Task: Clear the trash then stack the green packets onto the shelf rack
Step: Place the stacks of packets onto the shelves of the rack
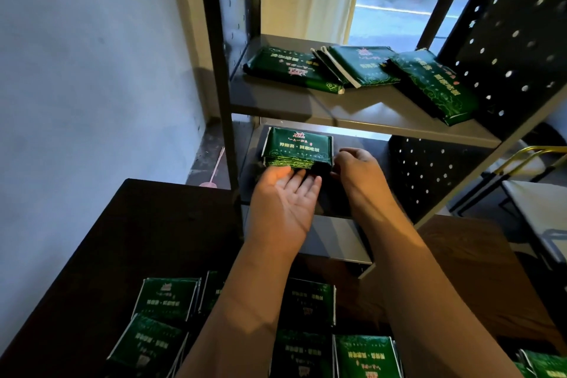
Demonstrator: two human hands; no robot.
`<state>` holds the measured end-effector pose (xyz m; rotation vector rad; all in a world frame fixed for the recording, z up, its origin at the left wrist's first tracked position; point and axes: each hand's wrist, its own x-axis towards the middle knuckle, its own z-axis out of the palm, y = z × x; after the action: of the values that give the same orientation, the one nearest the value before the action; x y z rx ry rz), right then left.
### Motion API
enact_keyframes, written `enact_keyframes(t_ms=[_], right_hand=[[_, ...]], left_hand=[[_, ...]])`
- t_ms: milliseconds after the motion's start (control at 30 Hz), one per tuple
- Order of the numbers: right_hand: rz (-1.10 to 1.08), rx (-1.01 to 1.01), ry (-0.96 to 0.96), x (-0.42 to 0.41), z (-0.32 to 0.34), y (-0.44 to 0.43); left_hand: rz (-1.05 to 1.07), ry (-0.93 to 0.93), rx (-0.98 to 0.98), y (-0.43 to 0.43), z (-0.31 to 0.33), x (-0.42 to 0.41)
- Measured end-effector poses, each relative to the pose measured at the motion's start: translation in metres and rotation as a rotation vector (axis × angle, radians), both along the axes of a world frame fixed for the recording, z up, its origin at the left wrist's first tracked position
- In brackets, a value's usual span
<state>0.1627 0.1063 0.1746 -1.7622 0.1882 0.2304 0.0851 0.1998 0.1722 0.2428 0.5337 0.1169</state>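
Centrally, left hand (282, 202), right hand (356, 169) at green packets (297, 147), lettering (296, 147) perhaps Chinese

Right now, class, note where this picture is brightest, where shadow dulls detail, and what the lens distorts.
Head view: brightest at the window; packets on the table sit dim in shadow; the shelf rack uprights splay, wide-angle distortion.

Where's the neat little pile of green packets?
In the head view, the pile sits on the rack's lower shelf, toward its left, just beyond the left hand and right hand.
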Motion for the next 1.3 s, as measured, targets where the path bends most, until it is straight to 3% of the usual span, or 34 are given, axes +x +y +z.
enact_keyframes(t_ms=[300, 967, 1067, 1200, 1300], right_hand=[[0.034, 0.104, 0.011, 0.011, 0.001, 0.029], [0.027, 0.042, 0.013, -0.018, 0.0, 0.01], [0.068, 0.069, 0.01, -0.042, 0.004, -0.006], [0.182, 0.044, -0.111, -0.075, 0.027, -0.024], [0.264, -0.006, -0.254, -0.095, 0.067, -0.037]], left_hand=[[0.039, -0.027, 0.046, 0.019, -0.003, 0.019], [-0.013, -0.013, 0.078, 0.018, 0.005, 0.0], [-0.083, -0.025, 0.257, 0.009, 0.01, -0.024], [-0.212, 0.035, 0.774, 0.001, 0.035, -0.046], [-0.335, -0.059, 1.163, 0.001, 0.072, -0.059]])
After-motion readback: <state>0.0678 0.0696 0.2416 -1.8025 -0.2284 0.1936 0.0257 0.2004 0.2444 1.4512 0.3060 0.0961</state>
